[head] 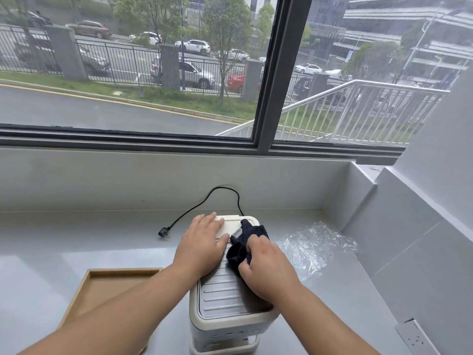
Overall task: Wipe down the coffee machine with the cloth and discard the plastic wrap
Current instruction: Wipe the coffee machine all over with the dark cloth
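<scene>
Coffee machine: we judge wiping underway. Our right grip clutches the cloth atop it; left grip flat, released. Plastic wrap right of it, undiscarded.

Head view, forward-down, near coffee machine

Centre of the counter, toward the front edge: coffee machine. On its top, left hand flat toward the back, right hand just beside it, cloth between them, gripped in the right. Right of the machine, plastic wrap. Left, tray. Behind, power cord trailing left to its plug. Far right, wall socket.
</scene>
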Tool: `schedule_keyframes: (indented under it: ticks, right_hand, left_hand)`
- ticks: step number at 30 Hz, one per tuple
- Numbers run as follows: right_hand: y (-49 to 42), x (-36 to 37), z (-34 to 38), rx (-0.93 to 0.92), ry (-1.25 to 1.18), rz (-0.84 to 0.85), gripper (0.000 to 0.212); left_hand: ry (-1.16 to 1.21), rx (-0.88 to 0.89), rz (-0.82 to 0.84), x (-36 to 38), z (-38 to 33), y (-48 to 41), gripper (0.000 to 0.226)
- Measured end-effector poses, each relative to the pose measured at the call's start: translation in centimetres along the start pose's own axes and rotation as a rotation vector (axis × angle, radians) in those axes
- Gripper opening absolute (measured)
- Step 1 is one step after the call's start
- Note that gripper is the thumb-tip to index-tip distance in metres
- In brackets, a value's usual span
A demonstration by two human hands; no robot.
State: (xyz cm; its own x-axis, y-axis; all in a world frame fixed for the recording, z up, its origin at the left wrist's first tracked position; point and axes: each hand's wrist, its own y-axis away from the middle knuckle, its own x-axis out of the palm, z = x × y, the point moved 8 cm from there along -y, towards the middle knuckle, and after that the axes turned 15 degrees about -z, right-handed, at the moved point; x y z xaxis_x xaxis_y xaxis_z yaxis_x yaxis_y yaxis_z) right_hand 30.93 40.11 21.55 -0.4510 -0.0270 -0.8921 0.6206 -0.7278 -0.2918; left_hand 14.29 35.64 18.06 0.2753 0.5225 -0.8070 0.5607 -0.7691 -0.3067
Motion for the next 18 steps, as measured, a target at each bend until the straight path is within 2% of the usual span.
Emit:
schedule_keyframes:
  ticks: [6,10,15,18]
  right_hand:
    - [-3.3,0.6,0.0,-0.025,0.009,-0.022,0.02]
    - [-4.7,1.0,0.0,-0.054,0.008,-0.002,0.016]
    - [-6.0,1.7,0.7,-0.173,0.077,-0.019,0.014]
    - [-6.9,2.1,1.4,-0.258,0.119,-0.039,0.024]
  left_hand:
    - [0.011,0.004,-0.019,0.0,0.0,0.0,0.051]
    - [0.023,-0.003,-0.038,-0.3,-0.1,0.0,0.046]
    - [-0.032,0.027,-0.147,-1.4,-1.0,0.5,0.033]
    - [0.073,-0.051,-0.164,-1.7,-0.6,0.9,0.03]
